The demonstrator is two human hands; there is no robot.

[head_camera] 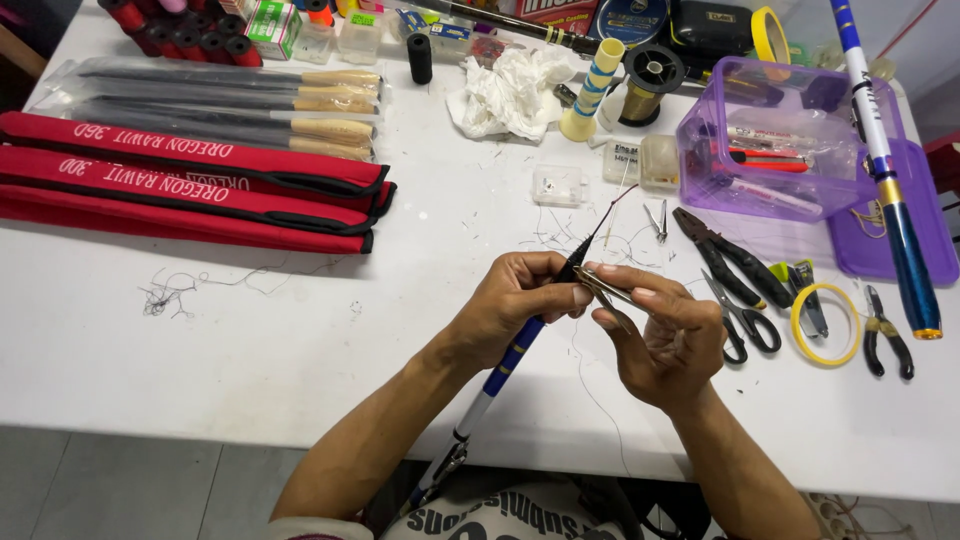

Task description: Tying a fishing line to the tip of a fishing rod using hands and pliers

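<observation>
White worktable [250,340], left to right as I see it: red rod sleeves [200,180] far left; my left hand [515,300] gripping a blue-and-white fishing rod section [510,358] near centre; my right hand [665,335] pinching a slim metal tool [605,288] against the rod's dark tip; black pliers [725,255], scissors [745,320], a yellow tape ring [826,325], purple box [770,150] right.

1 head view, steeply down, close over the table [250,340]
</observation>
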